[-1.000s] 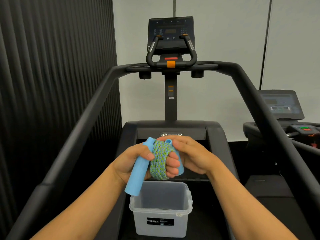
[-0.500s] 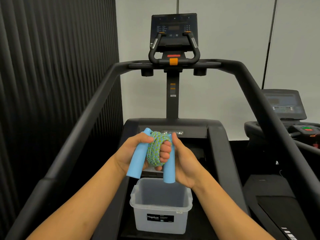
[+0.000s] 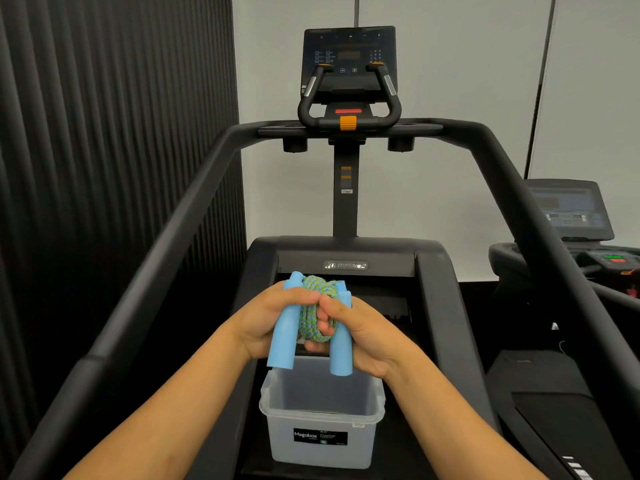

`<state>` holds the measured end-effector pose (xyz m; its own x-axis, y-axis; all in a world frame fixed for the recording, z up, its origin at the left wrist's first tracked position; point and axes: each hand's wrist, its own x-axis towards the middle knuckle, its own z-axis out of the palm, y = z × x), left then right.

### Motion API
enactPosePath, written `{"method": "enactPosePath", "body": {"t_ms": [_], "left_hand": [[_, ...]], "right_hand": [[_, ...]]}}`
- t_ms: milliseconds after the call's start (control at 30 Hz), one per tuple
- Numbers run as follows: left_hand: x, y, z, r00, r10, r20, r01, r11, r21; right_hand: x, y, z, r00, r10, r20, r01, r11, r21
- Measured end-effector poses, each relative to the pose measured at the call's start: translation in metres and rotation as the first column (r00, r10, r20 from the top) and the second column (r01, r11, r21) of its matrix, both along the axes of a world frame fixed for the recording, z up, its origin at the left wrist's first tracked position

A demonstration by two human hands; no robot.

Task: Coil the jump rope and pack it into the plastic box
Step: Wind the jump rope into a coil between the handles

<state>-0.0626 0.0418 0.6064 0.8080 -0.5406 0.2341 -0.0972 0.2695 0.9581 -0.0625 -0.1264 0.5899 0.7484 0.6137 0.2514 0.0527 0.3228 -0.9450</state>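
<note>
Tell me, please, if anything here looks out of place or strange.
One thing only: the plastic box sits on the treadmill, an unusual spot for a storage box. Otherwise nothing stands out. The rope is bundled tidily between its two blue handles, held by the left hand and right hand above the open box.

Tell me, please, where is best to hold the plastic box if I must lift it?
Probably take the plastic box by its protruding top rim, on the two short sides, coming from above. The walls look smooth and taper downward, while the rim gives the fingers a lip. It is open and appears empty.
</note>
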Motion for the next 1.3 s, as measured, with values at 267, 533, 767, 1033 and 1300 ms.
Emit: {"method": "enactPosePath", "body": {"t_ms": [267, 533, 767, 1033, 1300], "left_hand": [[0.002, -0.001, 0.001, 0.997, 0.009, -0.078, -0.01, 1.0, -0.006], [0.003, 0.0, -0.002, 0.999, -0.039, -0.001, 0.039, 0.998, 0.042], [0.003, -0.002, -0.005, 0.994, 0.035, 0.102, -0.047, 0.992, 0.119], [0.002, -0.005, -0.004, 0.958, 0.219, 0.187, -0.239, 0.967, 0.093], [0.003, -0.025, -0.021, 0.899, 0.432, 0.074, -0.429, 0.902, -0.05]], "right_hand": [[0.003, -0.005, 0.003, 0.997, -0.076, -0.011, 0.075, 0.996, -0.058], [0.003, -0.015, 0.005, 0.99, -0.054, 0.13, 0.07, 0.99, -0.122], [0.01, -0.021, 0.0, 0.978, -0.027, 0.205, 0.061, 0.985, -0.159], [0.007, -0.016, 0.002, 0.975, -0.149, 0.167, 0.166, 0.982, -0.092], [0.007, -0.005, -0.007, 0.968, -0.252, 0.004, 0.252, 0.968, -0.005]]}}
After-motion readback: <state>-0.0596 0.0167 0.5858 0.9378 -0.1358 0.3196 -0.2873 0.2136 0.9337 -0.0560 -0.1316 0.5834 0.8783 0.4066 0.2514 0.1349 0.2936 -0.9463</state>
